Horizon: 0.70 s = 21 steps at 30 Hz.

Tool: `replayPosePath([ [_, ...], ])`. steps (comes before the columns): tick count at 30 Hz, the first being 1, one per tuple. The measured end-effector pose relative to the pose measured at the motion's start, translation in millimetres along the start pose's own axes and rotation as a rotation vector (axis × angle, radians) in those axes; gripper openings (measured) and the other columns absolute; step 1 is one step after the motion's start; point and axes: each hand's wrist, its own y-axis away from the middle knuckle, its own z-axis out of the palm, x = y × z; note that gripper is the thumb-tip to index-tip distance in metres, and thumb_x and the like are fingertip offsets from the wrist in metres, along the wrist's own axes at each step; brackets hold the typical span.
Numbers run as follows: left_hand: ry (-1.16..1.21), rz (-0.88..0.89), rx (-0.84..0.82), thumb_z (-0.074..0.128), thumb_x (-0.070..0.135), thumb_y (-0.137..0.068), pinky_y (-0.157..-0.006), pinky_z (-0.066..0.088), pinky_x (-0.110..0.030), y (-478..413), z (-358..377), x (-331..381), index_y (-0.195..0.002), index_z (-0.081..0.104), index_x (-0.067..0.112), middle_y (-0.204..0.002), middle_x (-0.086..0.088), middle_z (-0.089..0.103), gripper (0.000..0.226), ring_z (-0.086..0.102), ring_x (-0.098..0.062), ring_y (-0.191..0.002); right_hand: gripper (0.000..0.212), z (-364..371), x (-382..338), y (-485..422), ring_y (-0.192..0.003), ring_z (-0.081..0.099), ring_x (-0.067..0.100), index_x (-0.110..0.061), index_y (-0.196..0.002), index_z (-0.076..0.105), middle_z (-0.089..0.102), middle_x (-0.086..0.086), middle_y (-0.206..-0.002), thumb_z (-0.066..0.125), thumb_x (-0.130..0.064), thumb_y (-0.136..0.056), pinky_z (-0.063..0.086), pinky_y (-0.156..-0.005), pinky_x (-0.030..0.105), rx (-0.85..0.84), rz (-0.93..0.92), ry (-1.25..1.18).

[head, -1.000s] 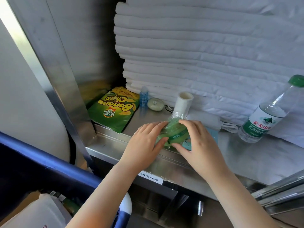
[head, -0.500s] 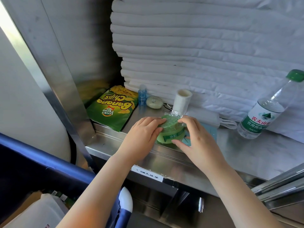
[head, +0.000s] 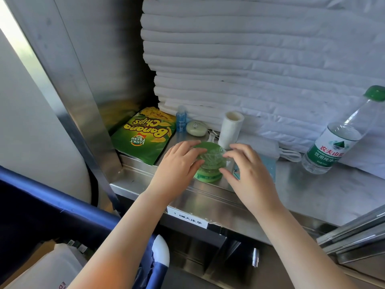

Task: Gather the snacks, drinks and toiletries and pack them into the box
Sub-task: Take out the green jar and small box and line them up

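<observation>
Both hands grasping the green pack (head: 210, 161), which sits on the bench (head: 302, 190). Left hand (head: 179, 163) has fingers over its top, right hand (head: 248, 174) is curled round its side. Chips bag (head: 145, 136) left of left hand. Water bottle (head: 333, 142) well right of right hand.

chips bag (head: 145, 136) green, yellow lettering; round pack (head: 210, 161) green; water bottle (head: 333, 142) cap green; small bottle (head: 180, 119) blue; linens (head: 250, 49) white

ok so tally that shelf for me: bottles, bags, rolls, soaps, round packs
bottles: 2, water bottle and blue bottle
bags: 1, chips bag
rolls: 1, white roll
soaps: 1, soap
round packs: 1, green pack
total: 6
</observation>
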Motion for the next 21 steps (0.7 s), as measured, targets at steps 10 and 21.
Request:
replayPosePath([
  [10, -0.088, 0.173, 0.114, 0.042, 0.020, -0.097, -0.099, 0.040, -0.036, 48.9, 13.3, 0.6, -0.124, 0.059, 0.009, -0.123, -0.005, 0.057, 0.033, 0.052, -0.024, -0.114, 0.034, 3.1, 4.0, 24.2, -0.117, 0.049, 0.016, -0.013, -0.125, 0.058, 0.053, -0.001, -0.129, 0.052, -0.012, -0.092, 0.041, -0.100, 0.030, -0.116, -0.172, 0.044],
  [21, -0.118, 0.011, 0.115, 0.048, 0.011, -0.089, -0.103, 0.037, -0.040, 29.1, 15.3, -8.5, -0.127, 0.056, 0.012, -0.129, -0.001, 0.055, 0.039, 0.049, -0.021, -0.119, 0.053, 10.3, -6.8, -6.6, -0.112, 0.056, 0.023, -0.015, -0.128, 0.057, 0.054, -0.001, -0.130, 0.054, 0.010, -0.083, 0.053, -0.082, 0.036, -0.238, -0.086, 0.036],
])
